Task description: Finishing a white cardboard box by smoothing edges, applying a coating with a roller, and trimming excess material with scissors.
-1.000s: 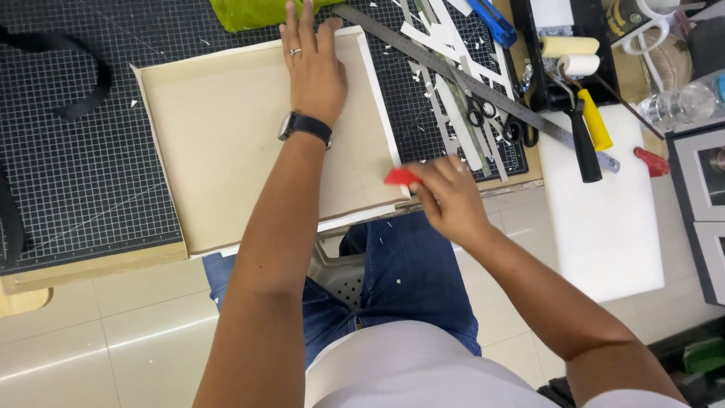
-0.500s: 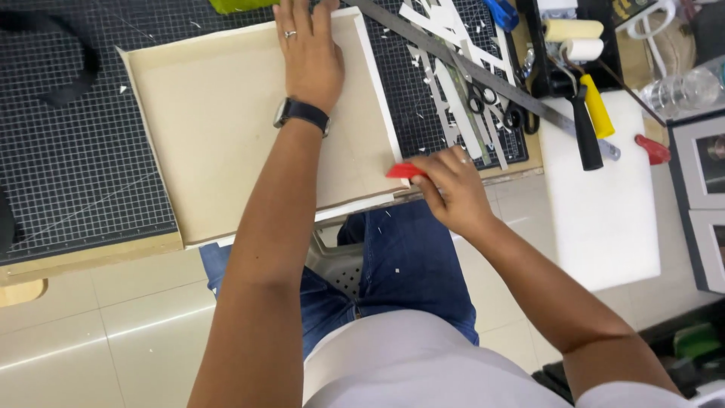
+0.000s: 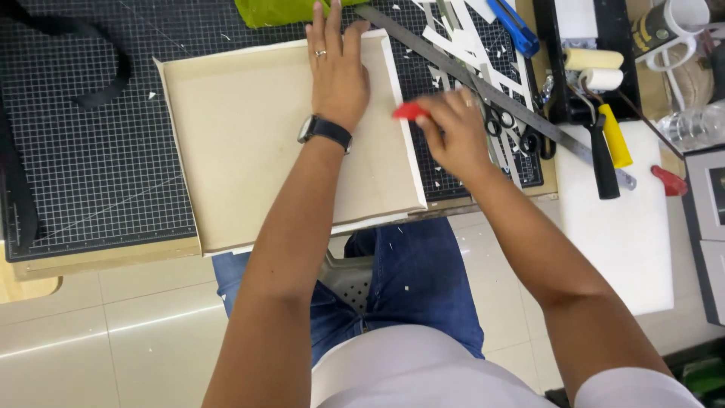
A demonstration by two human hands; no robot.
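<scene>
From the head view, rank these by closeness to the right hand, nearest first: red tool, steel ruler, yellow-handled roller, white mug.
1. Red tool: held in the right hand, at the board's right edge.
2. Steel ruler: just beyond the knuckles, running diagonally.
3. Yellow-handled roller: farther right.
4. White mug: top right corner.

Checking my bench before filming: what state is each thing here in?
Beige board: flat on the cutting mat, overhanging the table edge.
Left hand: pressed flat on board.
Right hand: gripping red tool at board's right edge.
Steel ruler: lying diagonal.
Scissors: closed.
</scene>
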